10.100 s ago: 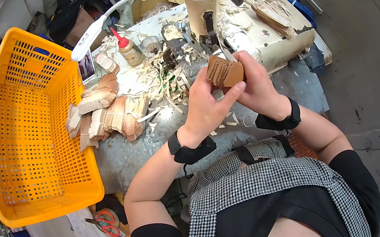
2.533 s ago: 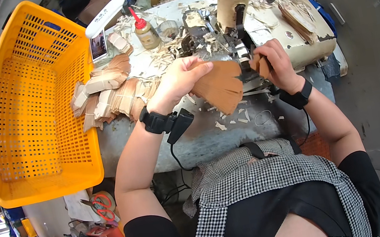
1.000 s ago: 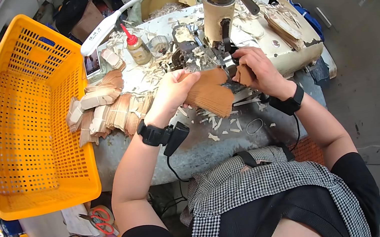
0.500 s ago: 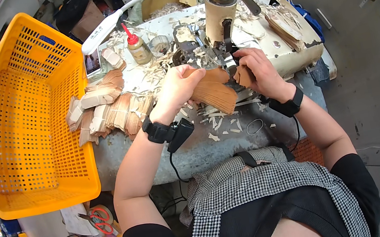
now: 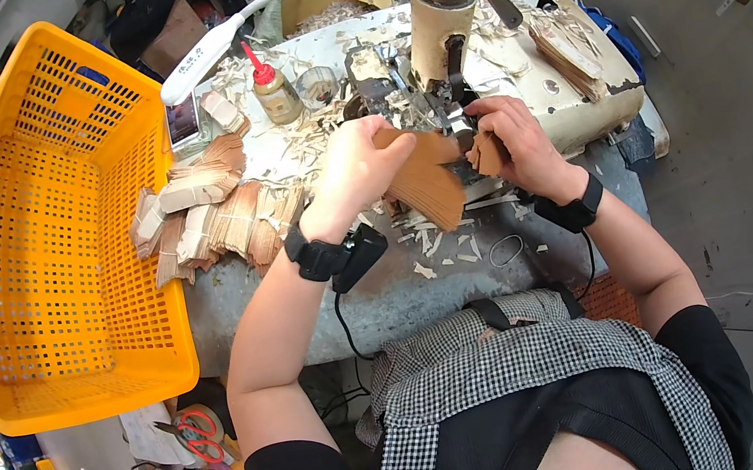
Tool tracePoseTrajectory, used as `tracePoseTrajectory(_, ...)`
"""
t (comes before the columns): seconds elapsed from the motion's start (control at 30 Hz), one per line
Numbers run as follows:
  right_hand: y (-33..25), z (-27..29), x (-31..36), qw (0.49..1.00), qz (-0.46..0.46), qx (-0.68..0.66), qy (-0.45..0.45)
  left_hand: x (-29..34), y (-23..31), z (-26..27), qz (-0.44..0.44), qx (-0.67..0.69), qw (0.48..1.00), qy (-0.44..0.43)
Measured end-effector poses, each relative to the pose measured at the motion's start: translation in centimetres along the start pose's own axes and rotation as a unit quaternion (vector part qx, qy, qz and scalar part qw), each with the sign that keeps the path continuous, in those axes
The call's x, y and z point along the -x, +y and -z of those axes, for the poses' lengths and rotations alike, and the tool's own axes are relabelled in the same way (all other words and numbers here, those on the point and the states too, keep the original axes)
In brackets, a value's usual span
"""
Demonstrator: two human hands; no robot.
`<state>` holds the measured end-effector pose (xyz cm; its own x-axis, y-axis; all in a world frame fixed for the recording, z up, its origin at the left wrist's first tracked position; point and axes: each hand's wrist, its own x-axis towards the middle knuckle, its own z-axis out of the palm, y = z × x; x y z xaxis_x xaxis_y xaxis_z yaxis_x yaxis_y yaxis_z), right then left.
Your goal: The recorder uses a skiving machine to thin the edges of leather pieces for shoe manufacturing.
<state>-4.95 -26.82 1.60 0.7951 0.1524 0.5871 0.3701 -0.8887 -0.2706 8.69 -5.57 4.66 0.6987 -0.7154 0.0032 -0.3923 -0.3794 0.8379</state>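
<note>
My left hand is closed on a fanned stack of brown leather pieces, thumb on top, just in front of the machine's working head. The far end of one piece reaches toward the small metal parts under the upright cream post. On the other side of those parts, my right hand pinches a smaller bunch of brown leather pieces. Its fingertips are partly hidden behind the bunch. The machine looks like a leather skiving machine, with pale scraps around it.
Banded bundles of leather pieces lie left, beside a yellow plastic basket. A red-tipped bottle and a clear cup stand behind my left hand. A white lamp arm crosses above. Another bundle lies right.
My left hand has rolled over slightly, and the fanned leather has turned a little with it. My right hand stays almost in place, still pinching its bunch.
</note>
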Motion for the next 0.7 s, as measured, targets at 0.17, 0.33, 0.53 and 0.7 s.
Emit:
tracePoseTrajectory(0.17, 0.3, 0.0, -0.2, 0.999, 0.003, 0.025, 0.024, 0.4, 1.3, -0.6, 0.101, 0.129, 0.981, -0.106)
tracePoseTrajectory(0.33, 1.1, 0.0, 0.8, 0.996, -0.033, -0.035, 0.072, 0.8, -0.1, 0.1, 0.097, 0.23, 0.952, -0.179)
tracePoseTrajectory(0.53, 0.2, 0.7, 0.7, 0.995, -0.044, -0.042, 0.082, 1.1, -2.1, 1.0, 0.1, 0.213, 0.965, -0.12)
tracePoseTrajectory(0.7, -0.4, 1.0, -0.6, 0.996, -0.003, -0.064, 0.056, 1.1, -0.4, 0.8, 0.133, 0.167, 0.973, -0.092)
